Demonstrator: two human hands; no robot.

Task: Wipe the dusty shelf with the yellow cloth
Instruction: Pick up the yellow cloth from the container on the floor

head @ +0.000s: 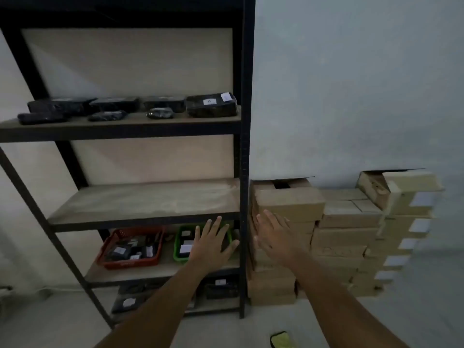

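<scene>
A black metal rack stands on the left with wooden boards. Its middle shelf (150, 200) is bare, with a pale dusty film on it. My left hand (212, 243) is stretched out flat with fingers spread, just below that shelf's front edge and in front of a green basket. My right hand (275, 237) is also flat and spread, beside the rack's right post and in front of the cardboard boxes. Neither hand holds anything. The yellow cloth (281, 339) lies on the floor at the bottom edge, between my forearms and nearer the right one.
Several black wrapped packages (211, 104) lie on the upper shelf. A red basket (130, 248) and a green basket (182, 243) sit on the shelf below the bare one. Stacked cardboard boxes (346, 232) line the wall to the right of the rack.
</scene>
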